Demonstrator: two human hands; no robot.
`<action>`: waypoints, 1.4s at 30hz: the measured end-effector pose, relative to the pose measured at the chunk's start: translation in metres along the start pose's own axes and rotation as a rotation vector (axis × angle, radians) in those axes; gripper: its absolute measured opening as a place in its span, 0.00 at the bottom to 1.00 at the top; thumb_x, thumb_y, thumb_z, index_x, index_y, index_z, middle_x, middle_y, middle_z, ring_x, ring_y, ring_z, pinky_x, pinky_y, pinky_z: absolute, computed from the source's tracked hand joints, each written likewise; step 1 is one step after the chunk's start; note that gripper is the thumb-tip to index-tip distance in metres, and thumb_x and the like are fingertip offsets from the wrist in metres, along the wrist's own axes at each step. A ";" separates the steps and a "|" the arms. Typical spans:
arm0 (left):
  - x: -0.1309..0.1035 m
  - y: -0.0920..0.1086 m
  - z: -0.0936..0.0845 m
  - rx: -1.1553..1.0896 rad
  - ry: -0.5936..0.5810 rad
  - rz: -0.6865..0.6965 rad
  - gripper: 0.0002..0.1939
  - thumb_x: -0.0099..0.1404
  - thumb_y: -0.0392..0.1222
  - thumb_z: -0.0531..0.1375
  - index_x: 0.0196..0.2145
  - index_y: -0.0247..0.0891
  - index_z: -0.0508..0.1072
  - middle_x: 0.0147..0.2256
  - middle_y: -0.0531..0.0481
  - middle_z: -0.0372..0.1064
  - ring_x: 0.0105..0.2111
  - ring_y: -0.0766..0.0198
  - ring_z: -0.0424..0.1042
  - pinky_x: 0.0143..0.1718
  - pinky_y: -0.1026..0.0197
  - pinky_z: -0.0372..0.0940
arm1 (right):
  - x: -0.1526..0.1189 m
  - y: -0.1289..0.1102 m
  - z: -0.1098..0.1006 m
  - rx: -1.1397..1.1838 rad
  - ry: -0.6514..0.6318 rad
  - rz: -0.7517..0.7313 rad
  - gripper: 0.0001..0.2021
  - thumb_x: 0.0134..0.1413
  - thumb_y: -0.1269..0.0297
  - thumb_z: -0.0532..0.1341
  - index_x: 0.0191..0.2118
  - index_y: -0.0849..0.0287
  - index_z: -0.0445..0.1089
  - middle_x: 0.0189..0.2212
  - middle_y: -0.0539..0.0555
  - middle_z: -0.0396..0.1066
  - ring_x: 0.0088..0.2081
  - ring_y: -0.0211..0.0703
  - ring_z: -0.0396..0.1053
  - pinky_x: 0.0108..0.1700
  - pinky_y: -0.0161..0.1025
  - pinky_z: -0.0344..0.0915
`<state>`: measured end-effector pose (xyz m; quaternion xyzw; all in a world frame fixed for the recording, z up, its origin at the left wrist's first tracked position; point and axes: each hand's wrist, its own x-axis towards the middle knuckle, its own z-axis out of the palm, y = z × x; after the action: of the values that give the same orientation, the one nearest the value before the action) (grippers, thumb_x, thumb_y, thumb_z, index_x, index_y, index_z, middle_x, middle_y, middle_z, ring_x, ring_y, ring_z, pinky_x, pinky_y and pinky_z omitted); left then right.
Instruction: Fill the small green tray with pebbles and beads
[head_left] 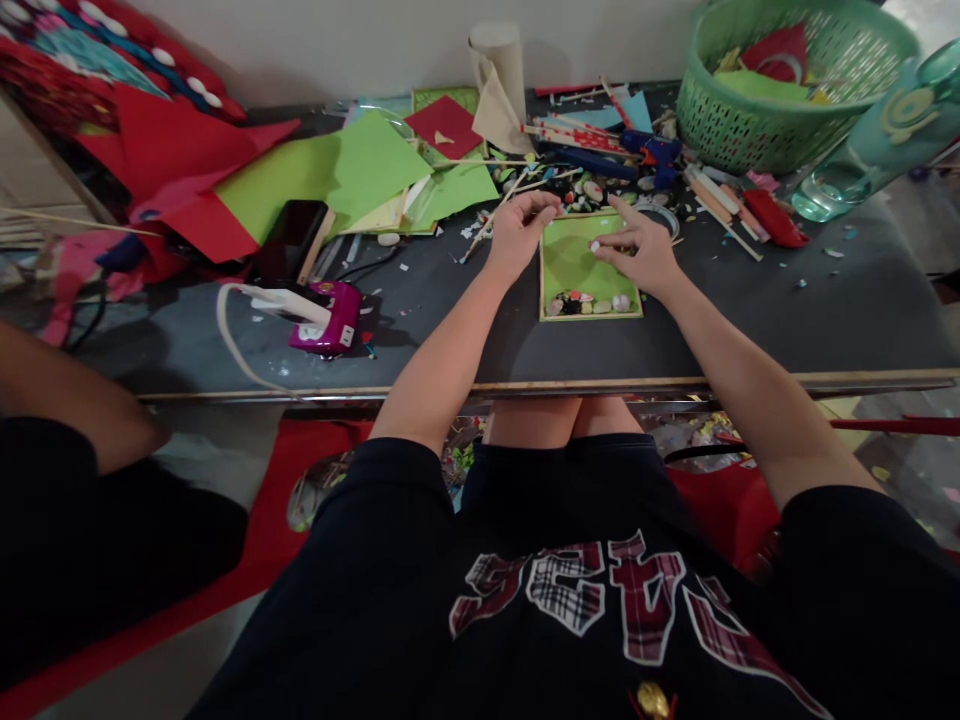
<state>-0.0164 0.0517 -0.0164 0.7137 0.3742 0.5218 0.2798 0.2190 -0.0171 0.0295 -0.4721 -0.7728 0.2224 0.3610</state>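
Observation:
A green square panel (574, 262) with a thin raised border lies flat on the dark table. Several small pebbles (592, 303), some white, black and red, line its edge closest to me. Between the thumb and finger of my right hand (646, 250) is a small white pebble (595, 246), over the panel's right side. My left hand (523, 232) is at the panel's upper left corner, its fingers curled and closed towards the thumb. Whether anything is inside that pinch, I cannot make out. Loose pebbles (592, 190) are scattered just beyond the panel.
A blue glue gun (660, 155) and a roll of tape (658, 217) lie behind my right hand. Further right stand a green basket (739, 130) and a bottle (862, 150). Leftward are coloured sheets (375, 165), a phone (292, 240) and a purple power socket (328, 320). Another person's arm (67, 400) is at far left.

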 end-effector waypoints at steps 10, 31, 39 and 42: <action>-0.002 -0.002 0.002 0.088 -0.035 0.032 0.37 0.63 0.78 0.48 0.51 0.44 0.68 0.44 0.40 0.78 0.47 0.53 0.79 0.50 0.48 0.71 | 0.003 0.009 0.001 -0.039 0.025 -0.036 0.33 0.50 0.28 0.61 0.44 0.53 0.82 0.64 0.54 0.68 0.44 0.56 0.79 0.52 0.54 0.75; -0.006 0.010 0.003 -0.009 0.045 0.001 0.27 0.69 0.67 0.56 0.40 0.39 0.78 0.40 0.45 0.82 0.42 0.60 0.81 0.49 0.56 0.74 | 0.001 0.002 0.001 -0.014 0.040 -0.016 0.35 0.51 0.29 0.61 0.52 0.52 0.79 0.46 0.58 0.81 0.50 0.60 0.78 0.55 0.55 0.73; -0.010 0.020 0.001 -0.008 -0.052 -0.012 0.28 0.62 0.69 0.62 0.38 0.39 0.80 0.38 0.40 0.82 0.39 0.54 0.81 0.48 0.48 0.76 | 0.003 0.008 0.002 -0.011 0.075 -0.020 0.38 0.51 0.30 0.62 0.60 0.53 0.74 0.43 0.58 0.81 0.53 0.59 0.76 0.56 0.54 0.74; -0.011 0.025 0.001 0.014 -0.025 -0.039 0.26 0.56 0.67 0.68 0.31 0.39 0.81 0.33 0.42 0.82 0.33 0.56 0.80 0.41 0.51 0.76 | 0.004 0.012 0.001 -0.014 0.044 -0.017 0.38 0.51 0.31 0.63 0.59 0.53 0.74 0.49 0.60 0.79 0.53 0.59 0.76 0.56 0.54 0.74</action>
<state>-0.0115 0.0282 -0.0027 0.7147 0.3883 0.5047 0.2895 0.2234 -0.0084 0.0220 -0.4730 -0.7702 0.2034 0.3763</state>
